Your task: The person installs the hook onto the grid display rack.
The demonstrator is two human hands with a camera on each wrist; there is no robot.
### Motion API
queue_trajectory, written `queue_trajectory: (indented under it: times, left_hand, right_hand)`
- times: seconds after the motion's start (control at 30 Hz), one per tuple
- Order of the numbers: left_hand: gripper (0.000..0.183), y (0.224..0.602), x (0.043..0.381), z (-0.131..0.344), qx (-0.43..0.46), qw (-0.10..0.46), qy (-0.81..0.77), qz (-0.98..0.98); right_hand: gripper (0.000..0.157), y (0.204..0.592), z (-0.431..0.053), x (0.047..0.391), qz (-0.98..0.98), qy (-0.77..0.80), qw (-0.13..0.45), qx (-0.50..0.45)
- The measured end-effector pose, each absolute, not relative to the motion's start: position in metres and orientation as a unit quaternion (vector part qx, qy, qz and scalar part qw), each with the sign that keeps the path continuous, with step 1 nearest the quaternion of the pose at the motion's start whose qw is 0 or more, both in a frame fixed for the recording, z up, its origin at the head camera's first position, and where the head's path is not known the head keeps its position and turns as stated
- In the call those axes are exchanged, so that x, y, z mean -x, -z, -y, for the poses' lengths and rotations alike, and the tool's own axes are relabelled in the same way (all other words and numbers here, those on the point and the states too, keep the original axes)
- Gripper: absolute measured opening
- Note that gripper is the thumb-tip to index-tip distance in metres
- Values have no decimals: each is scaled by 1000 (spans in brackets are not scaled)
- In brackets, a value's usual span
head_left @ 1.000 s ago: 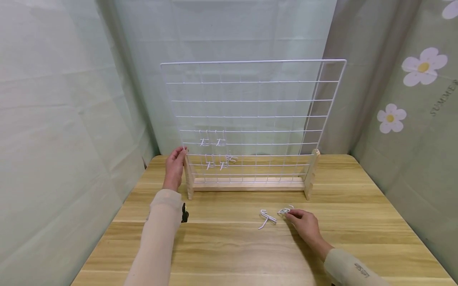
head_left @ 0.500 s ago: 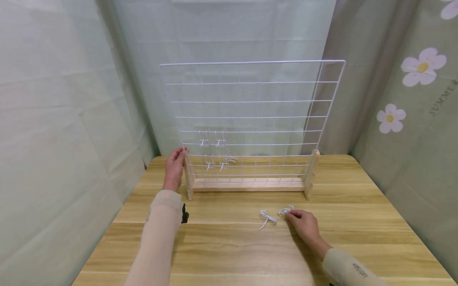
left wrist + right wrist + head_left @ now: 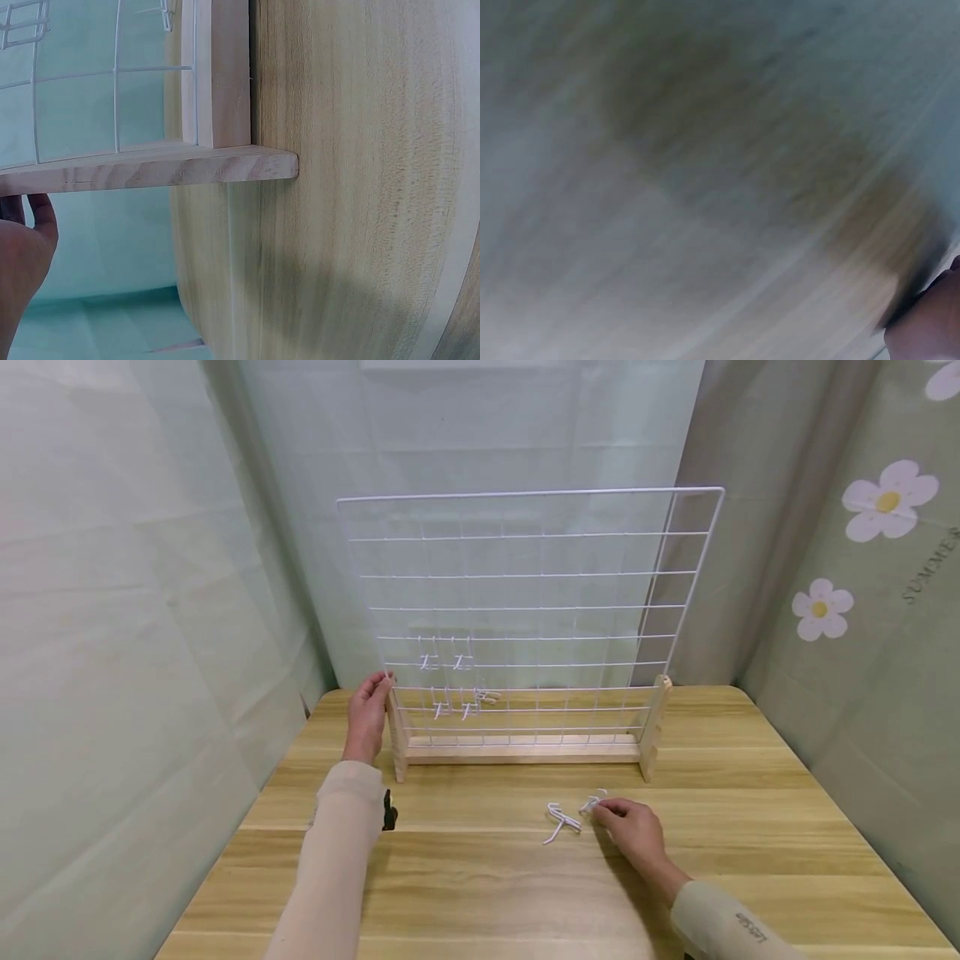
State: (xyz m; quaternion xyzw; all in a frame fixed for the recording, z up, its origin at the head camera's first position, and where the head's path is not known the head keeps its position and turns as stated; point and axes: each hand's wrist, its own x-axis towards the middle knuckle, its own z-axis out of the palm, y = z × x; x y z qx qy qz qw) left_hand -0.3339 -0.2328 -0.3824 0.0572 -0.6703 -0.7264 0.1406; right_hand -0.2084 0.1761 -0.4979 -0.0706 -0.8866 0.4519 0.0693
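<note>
A white wire grid rack (image 3: 525, 607) stands upright on a wooden base (image 3: 525, 750). My left hand (image 3: 366, 714) grips its left edge at the top of the wooden side post (image 3: 396, 739); the left wrist view shows fingers (image 3: 45, 217) against that post (image 3: 165, 172). On the table in front, my right hand (image 3: 632, 831) pinches a small white wire hook (image 3: 589, 805) between thumb and fingers, which partly hide it. Just left of it lie more white hooks (image 3: 564, 821), overlapping one another. The right wrist view is blurred, with only part of the hand (image 3: 930, 322) in its corner.
Several white hooks (image 3: 427, 662) hang in two rows on the grid's lower left. Behind the grid another white wire piece (image 3: 487, 697) shows through. The wooden table (image 3: 465, 893) is enclosed by pale fabric curtains (image 3: 150, 610) on the left, back and right.
My right hand has shifted slightly left, and the hook in its fingers has turned a little. My left hand keeps its hold on the rack.
</note>
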Motion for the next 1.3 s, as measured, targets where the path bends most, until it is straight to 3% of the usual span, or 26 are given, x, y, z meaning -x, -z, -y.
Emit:
queue_trajectory:
  times: [0.77, 1.3]
  left_hand:
    - [34, 386, 337, 229, -45, 162, 732, 660]
    - [33, 380, 332, 230, -51, 155, 735, 659]
  right_hand:
    - [19, 488, -167, 222, 876, -463, 98, 91]
    - [17, 450, -163, 248, 852, -447, 246, 119]
